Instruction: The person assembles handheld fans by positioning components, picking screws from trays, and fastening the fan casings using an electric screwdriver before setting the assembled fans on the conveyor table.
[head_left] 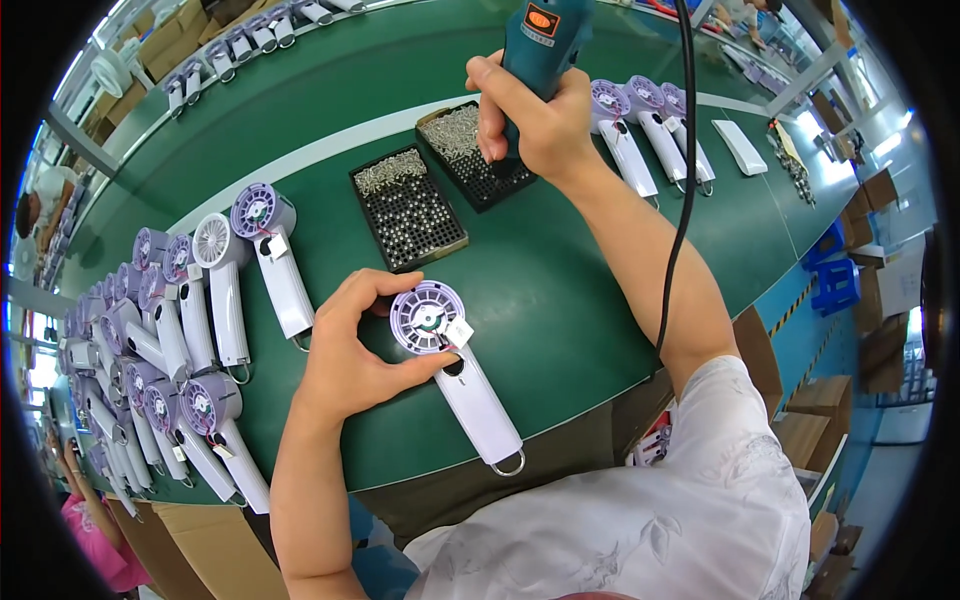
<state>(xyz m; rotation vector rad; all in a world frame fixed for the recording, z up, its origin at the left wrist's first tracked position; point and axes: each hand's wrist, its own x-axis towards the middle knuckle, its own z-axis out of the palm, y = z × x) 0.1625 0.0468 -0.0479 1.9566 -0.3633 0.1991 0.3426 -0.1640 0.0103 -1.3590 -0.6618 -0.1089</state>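
My left hand (345, 350) curls around the round purple head of a small handheld fan (482, 412), thumb on one side and fingers on the other. The fan lies on the green table with its pale handle and metal loop toward me; its open head shows a ribbed ring, thin wires and a white tag. Higher up, my right hand (548, 125) grips a teal electric screwdriver (545, 50), held upright. Its lower end is over the farther black screw tray (488, 203), and the bit is hidden. A nearer black screw tray (452, 242) holds screws standing in holes.
Many similar fans (200, 420) crowd the table's left side. Several more fans (630, 150) lie at the right, beside a white handle cover (740, 147). A black cable (685, 200) hangs down past my right forearm. Beyond runs a green conveyor belt (340, 85) with fans along its far side.
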